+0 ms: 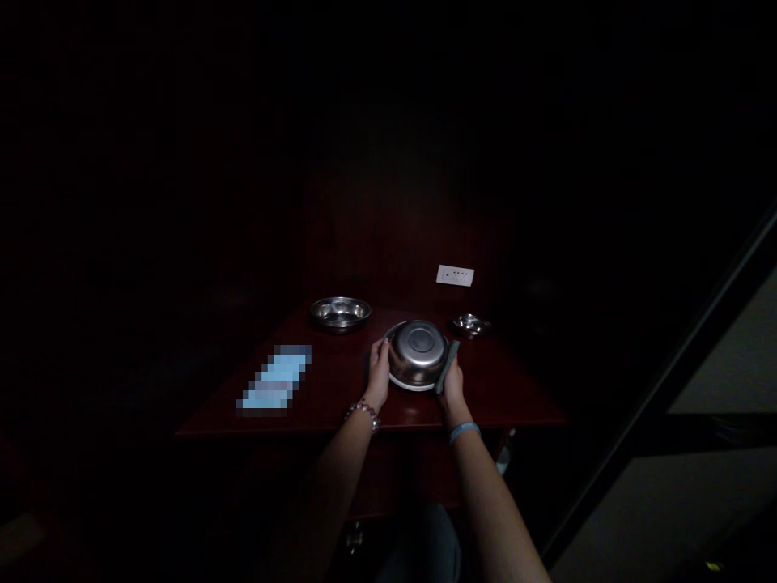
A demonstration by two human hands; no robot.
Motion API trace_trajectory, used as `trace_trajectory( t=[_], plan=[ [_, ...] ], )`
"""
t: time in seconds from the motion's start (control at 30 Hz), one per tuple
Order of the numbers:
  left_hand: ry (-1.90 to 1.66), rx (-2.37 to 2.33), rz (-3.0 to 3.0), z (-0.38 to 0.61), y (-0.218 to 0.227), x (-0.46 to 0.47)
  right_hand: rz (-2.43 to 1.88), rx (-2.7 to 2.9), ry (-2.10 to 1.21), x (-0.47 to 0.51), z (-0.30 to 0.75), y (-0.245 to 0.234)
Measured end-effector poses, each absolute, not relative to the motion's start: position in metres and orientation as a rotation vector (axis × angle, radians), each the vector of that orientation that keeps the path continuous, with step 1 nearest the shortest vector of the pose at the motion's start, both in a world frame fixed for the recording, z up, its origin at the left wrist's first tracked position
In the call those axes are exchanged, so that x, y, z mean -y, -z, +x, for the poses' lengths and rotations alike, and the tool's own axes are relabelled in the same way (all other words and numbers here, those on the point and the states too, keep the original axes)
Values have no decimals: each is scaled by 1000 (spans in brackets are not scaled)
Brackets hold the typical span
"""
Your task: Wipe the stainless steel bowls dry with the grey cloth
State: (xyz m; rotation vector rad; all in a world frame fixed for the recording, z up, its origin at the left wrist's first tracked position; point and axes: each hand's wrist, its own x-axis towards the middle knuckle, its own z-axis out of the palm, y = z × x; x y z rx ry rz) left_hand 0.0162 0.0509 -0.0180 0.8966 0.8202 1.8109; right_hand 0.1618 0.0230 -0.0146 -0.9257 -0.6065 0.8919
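Observation:
A steel bowl (418,353) is held upside down and tilted over the dark red table (340,405), its base facing me. My left hand (379,374) grips the bowl's left rim, fingers curled round it. My right hand (452,387) is closed on a flat grey-green pad (447,366), which is pressed edge-on against the bowl's right side.
A second steel bowl (341,312) sits upright at the table's back left. A small steel dish (470,325) stands at the back right. A blurred pale blue item (276,378) lies to the left. A white wall socket (455,275) is behind. The room is very dark.

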Motion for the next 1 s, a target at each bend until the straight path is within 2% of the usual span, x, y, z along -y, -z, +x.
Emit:
trace_trajectory(
  t=[1.0],
  plan=[
    [-1812, -830, 899, 18, 21, -54, -983, 623, -863, -17, 161, 10]
  ],
)
